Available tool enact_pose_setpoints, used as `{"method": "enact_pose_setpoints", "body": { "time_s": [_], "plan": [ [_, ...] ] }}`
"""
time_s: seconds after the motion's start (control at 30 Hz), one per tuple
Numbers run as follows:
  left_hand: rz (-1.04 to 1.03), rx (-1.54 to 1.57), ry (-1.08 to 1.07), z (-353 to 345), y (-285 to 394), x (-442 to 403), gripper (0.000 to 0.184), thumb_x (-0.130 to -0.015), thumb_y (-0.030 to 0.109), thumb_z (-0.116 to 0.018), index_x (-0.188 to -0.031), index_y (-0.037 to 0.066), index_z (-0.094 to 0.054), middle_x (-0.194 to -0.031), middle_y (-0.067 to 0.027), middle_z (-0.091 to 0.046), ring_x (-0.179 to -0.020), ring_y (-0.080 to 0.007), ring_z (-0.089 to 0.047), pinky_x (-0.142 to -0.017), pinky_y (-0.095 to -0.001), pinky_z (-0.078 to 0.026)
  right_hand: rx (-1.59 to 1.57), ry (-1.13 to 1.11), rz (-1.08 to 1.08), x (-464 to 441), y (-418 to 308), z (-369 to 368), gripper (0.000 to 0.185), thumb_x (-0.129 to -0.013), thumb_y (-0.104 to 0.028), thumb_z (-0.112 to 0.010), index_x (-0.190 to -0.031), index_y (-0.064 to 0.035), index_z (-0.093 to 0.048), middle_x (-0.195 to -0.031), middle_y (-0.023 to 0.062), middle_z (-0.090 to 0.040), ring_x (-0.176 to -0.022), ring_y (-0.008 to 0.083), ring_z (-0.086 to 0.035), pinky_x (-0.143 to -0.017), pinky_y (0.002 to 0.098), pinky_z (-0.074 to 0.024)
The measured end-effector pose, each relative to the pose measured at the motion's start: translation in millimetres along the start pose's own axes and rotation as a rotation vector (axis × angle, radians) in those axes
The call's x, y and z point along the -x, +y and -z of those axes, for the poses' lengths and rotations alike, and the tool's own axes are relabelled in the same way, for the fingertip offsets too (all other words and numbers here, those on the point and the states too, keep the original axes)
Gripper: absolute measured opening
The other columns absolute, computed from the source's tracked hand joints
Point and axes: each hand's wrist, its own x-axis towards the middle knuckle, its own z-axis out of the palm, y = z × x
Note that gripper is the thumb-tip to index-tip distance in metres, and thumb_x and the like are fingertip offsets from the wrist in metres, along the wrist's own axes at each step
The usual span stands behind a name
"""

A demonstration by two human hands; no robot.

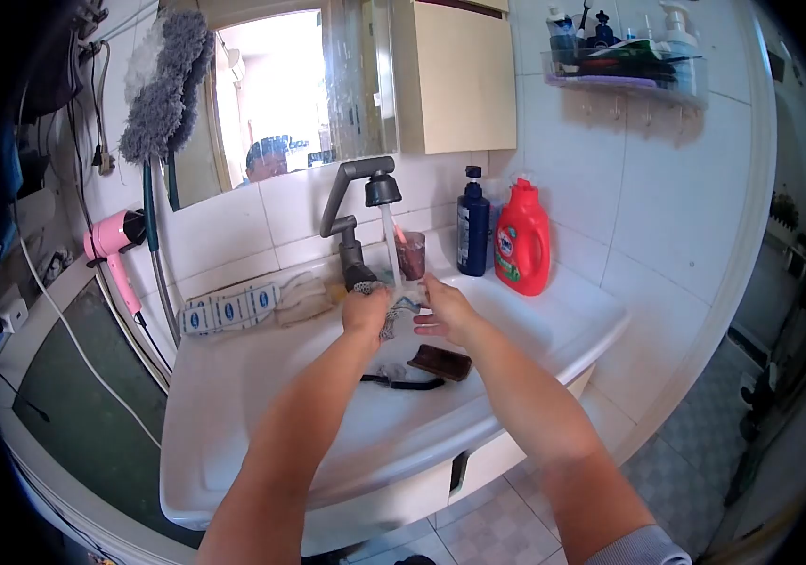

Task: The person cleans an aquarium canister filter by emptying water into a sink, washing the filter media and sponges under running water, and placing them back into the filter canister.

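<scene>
Bunching in the left hand (366, 311), a grey patterned item (389, 326) is getting wet beside the stream from the black tap (350, 252); the left fingers are curling around it, tips hidden. The right hand (450, 311) is hovering close by with fingers parted, though whether it is touching the item I cannot tell. Below, a brown case (440, 363) is lying in the white sink (233, 433). A dark blue bottle (473, 226) and a red jug (522, 240) are standing along the rim. Beyond, white tiles (568, 179) are covering the wall, and a mirror (276, 85) is hanging above.
</scene>
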Motion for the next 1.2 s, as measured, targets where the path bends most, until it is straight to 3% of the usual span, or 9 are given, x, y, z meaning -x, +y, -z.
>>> {"method": "enact_pose_setpoints", "body": {
  "time_s": [0.23,0.43,0.6,0.83,0.93,1.0,1.03,1.1,1.2],
  "plan": [
    [-0.093,-0.026,-0.067,-7,-3,0,0.035,-0.082,0.029,-0.060,-0.103,0.001,-0.058,-0.093,-0.0119,-0.063,-0.078,-0.0237,-0.062,-0.063,-0.0396,-0.049,0.039,-0.234,-0.022,0,-1,-12,0.066,-0.087,-0.061,-0.043,-0.132,-0.0124,-0.038,-0.133,0.0104,-0.040,-0.109,0.0292,-0.050,-0.091,0.0499,-0.0421],
    [0.224,0.442,-0.460,5,28,17,0.060,-0.087,0.060,-0.041,-0.119,0.011,-0.052,-0.113,-0.0098,-0.058,-0.104,-0.0244,-0.055,-0.087,-0.0399,-0.043,0.178,-0.282,0.020,9,0,-27,0.102,-0.071,-0.071,-0.058,-0.143,-0.0153,-0.013,-0.140,0.0146,-0.034,-0.126,0.0349,-0.036,-0.095,0.0534,-0.0382],
    [0.220,0.383,-0.693,19,29,17,0.064,-0.089,0.061,-0.033,-0.129,0.012,-0.047,-0.124,-0.0069,-0.054,-0.115,-0.0230,-0.049,-0.099,-0.0403,-0.035,0.035,-0.457,0.032,4,2,-21,0.075,-0.074,-0.049,-0.071,-0.130,-0.0123,-0.039,-0.120,0.0100,-0.053,-0.108,0.0230,-0.053,-0.083,0.0464,-0.0477],
    [0.076,-0.226,-0.561,39,23,16,0.076,-0.085,0.063,-0.040,-0.139,0.011,-0.033,-0.139,-0.0090,-0.039,-0.129,-0.0239,-0.034,-0.106,-0.0367,-0.025,0.201,-0.149,0.097,-6,1,-25,0.019,-0.072,-0.012,-0.067,-0.090,-0.0065,-0.061,-0.077,0.0031,-0.061,-0.067,0.0141,-0.059,-0.054,0.0338,-0.0460],
    [-0.121,-0.428,-0.584,54,25,17,0.079,-0.080,0.051,-0.058,-0.142,0.013,-0.026,-0.144,-0.0111,-0.031,-0.132,-0.0273,-0.031,-0.109,-0.0413,-0.021,0.274,-0.124,0.092,-5,0,-21,0.020,-0.068,-0.009,-0.068,-0.086,-0.0045,-0.061,-0.073,0.0039,-0.060,-0.059,0.0148,-0.057,-0.047,0.0306,-0.0422],
    [-0.870,-1.040,-0.457,63,30,28,0.086,-0.071,0.031,-0.073,-0.142,0.016,-0.025,-0.145,-0.0140,-0.026,-0.133,-0.0308,-0.028,-0.111,-0.0440,-0.017,0.317,-0.135,0.092,-6,2,-18,0.022,-0.067,-0.008,-0.068,-0.087,-0.0036,-0.060,-0.072,0.0043,-0.059,-0.057,0.0151,-0.057,-0.044,0.0292,-0.0401],
    [-0.869,-1.042,-0.456,64,32,32,0.086,-0.071,0.031,-0.073,-0.142,0.016,-0.025,-0.145,-0.0140,-0.026,-0.133,-0.0308,-0.028,-0.111,-0.0440,-0.017,0.353,-0.179,0.051,-5,2,-16,0.024,-0.067,-0.008,-0.068,-0.090,-0.0044,-0.060,-0.075,0.0038,-0.059,-0.060,0.0152,-0.057,-0.047,0.0300,-0.0411],
    [-1.365,-1.615,-0.426,64,34,38,0.092,-0.064,0.019,-0.077,-0.141,0.017,-0.027,-0.143,-0.0173,-0.024,-0.132,-0.0334,-0.030,-0.109,-0.0445,-0.023,0.392,-0.229,0.012,-1,1,-21,0.027,-0.067,-0.007,-0.068,-0.092,-0.0052,-0.060,-0.077,0.0033,-0.059,-0.064,0.0153,-0.057,-0.050,0.0309,-0.0420],
    [-1.639,-1.481,-0.329,60,29,30,0.081,-0.068,0.018,-0.071,-0.139,0.020,-0.032,-0.137,-0.0172,-0.034,-0.118,-0.0335,-0.046,-0.097,-0.0420,-0.041,0.485,-0.478,-0.039,11,-4,-24,0.038,-0.064,-0.006,-0.070,-0.100,-0.0108,-0.058,-0.088,0.0005,-0.057,-0.080,0.0139,-0.052,-0.065,0.0343,-0.0431]
  ]
}}
